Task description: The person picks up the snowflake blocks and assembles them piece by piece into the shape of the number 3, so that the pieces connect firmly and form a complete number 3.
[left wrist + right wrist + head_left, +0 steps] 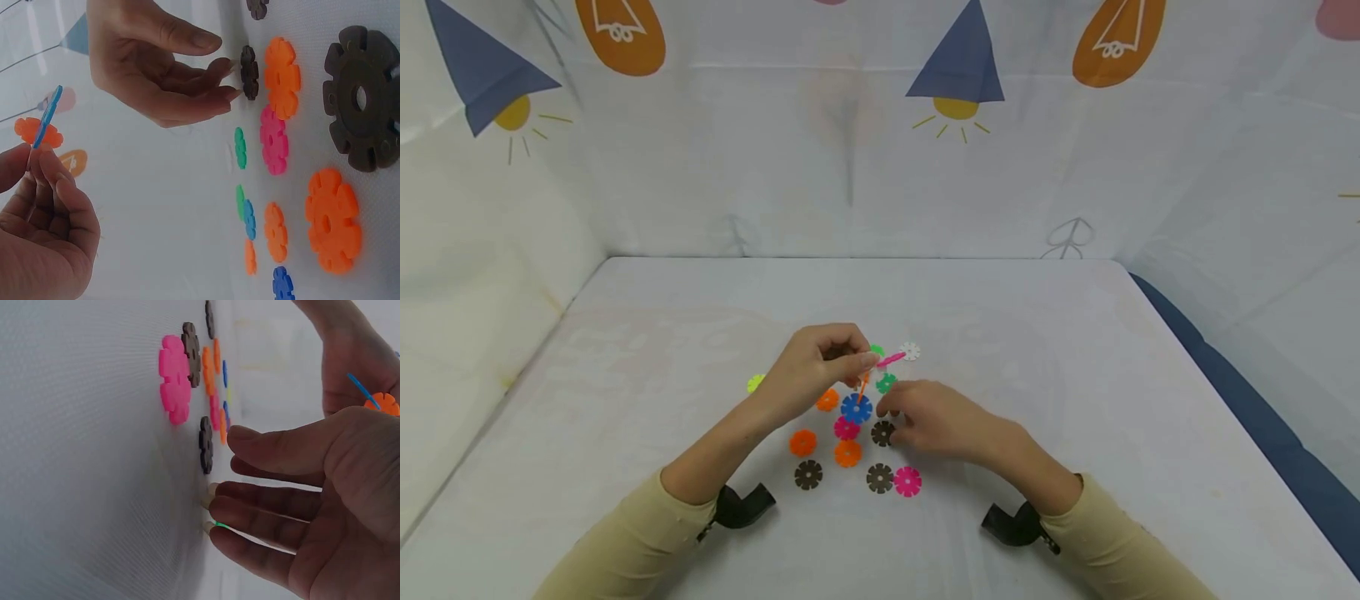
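My left hand (820, 367) pinches joined interlocking discs between thumb and fingertips, above the table. In the left wrist view, a blue disc (47, 115) stands edge-on across an orange disc (28, 130), above the fingertips. A pink piece (891, 359) shows edge-on at the thumb tip in the head view; how it connects is unclear. My right hand (936, 417) hovers low over the table with fingers loosely bent and thumb apart, holding nothing visible. Beside its thumb lies a dark disc (882, 433). In the right wrist view, that dark disc (205, 445) sits just past the fingertips.
Several loose notched discs lie around the hands: orange (802, 442), dark (808, 475), pink (907, 481), green (886, 383), white (910, 351) and yellow (756, 383). They rest on a white-covered table (1075, 350). White printed curtains (760, 158) rise behind it and at its sides.
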{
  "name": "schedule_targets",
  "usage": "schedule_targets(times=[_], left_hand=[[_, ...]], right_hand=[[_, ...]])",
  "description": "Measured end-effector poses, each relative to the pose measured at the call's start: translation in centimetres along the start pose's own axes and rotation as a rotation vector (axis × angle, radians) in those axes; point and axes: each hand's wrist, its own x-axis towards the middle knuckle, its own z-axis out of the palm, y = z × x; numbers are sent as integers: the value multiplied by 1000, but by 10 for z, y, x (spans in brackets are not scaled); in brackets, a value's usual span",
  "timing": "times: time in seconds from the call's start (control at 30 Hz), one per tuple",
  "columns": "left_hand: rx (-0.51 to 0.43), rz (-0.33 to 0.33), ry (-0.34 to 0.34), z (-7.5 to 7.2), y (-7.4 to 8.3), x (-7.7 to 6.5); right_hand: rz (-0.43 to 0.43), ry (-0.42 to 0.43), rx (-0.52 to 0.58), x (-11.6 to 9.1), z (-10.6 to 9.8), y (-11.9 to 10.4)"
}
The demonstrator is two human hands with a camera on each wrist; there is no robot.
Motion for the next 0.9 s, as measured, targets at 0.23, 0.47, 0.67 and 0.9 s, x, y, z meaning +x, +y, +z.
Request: schedule_targets(times=[0.23,0.47,0.67,0.9], left_hand=[[-10,-7,9,-1,-1,1],[-18,-23,21,-2,0,1],[-25,-33,19,-2,0,2],[-43,-49,8,-1,0,2]], right_hand=[[-1,-1,9,0,5,-1],[-17,18,-40,1,12,-2],[-14,17,-46,2,15,-4],[-57,42,-37,1,17,-2]])
